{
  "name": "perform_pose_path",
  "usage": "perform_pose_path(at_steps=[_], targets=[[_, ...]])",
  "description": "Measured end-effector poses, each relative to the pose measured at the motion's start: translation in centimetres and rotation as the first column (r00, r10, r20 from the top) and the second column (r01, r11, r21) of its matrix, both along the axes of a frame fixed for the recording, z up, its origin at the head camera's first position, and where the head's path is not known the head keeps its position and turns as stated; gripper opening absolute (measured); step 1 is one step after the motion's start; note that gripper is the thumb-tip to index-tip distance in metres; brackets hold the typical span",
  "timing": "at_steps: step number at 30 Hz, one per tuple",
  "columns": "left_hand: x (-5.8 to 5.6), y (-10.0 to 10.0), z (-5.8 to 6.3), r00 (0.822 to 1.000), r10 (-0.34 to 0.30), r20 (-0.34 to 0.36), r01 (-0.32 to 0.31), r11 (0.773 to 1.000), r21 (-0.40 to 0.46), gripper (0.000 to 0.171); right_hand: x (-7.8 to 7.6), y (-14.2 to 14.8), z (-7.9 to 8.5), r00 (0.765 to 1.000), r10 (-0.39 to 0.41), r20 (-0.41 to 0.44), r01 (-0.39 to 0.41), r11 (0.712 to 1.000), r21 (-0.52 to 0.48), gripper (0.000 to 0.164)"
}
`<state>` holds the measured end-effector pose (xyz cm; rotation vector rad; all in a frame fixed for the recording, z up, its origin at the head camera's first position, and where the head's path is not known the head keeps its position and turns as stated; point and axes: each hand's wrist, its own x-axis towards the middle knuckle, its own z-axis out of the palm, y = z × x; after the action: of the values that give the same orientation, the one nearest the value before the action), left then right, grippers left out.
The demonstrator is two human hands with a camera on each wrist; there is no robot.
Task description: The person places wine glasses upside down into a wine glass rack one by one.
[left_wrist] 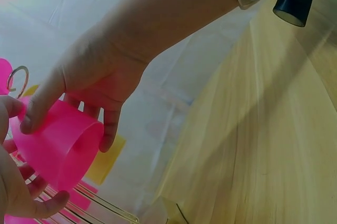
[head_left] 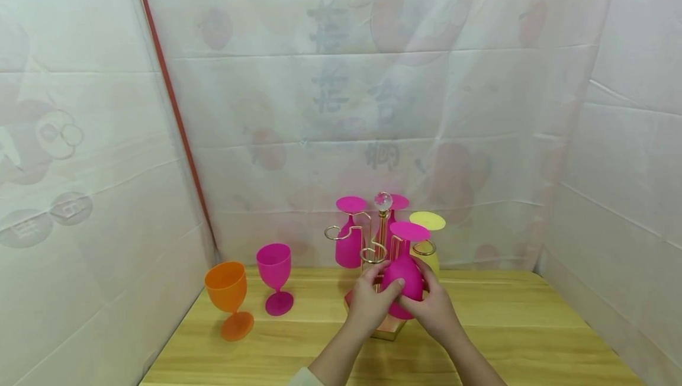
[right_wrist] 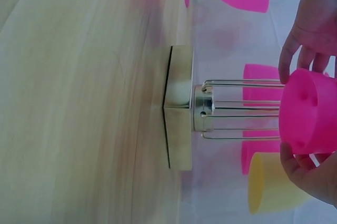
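The left hand (head_left: 367,304) and right hand (head_left: 434,310) grasp an upturned magenta plastic goblet (head_left: 406,270) at five o'clock of the gold metal wire rack (head_left: 382,231), where tilting could knock the yellow plastic goblet (head_left: 428,221) towards two o'clock.

Left fingers (head_left: 376,269), right fingers (head_left: 427,272) — both hold an upturned pink goblet (head_left: 403,269).

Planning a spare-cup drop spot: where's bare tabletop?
Widest: tabletop right of the right hand, toward the right curtain. Smaller: between the standing pink goblet and the rack. Crowded: at the rack, where the left hand and right hand hold an upended pink goblet beside hanging goblets.
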<state>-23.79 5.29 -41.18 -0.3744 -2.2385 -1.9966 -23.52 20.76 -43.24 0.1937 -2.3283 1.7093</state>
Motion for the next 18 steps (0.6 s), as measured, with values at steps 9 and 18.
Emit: perform_pose_path(at_steps=[9,18], targets=[[0.0,0.4,0.2,0.999,-0.030,0.020,0.030,0.999,0.012,0.042,0.1,0.6,-0.2,1.000,-0.016,-0.016,0.016,1.000,0.006,0.086],[-0.2,0.5,-0.3,0.996,-0.075,0.053,0.072,0.996,0.047,0.037,0.3,1.2,-0.4,1.000,-0.010,-0.006,0.010,1.000,-0.012,0.085]])
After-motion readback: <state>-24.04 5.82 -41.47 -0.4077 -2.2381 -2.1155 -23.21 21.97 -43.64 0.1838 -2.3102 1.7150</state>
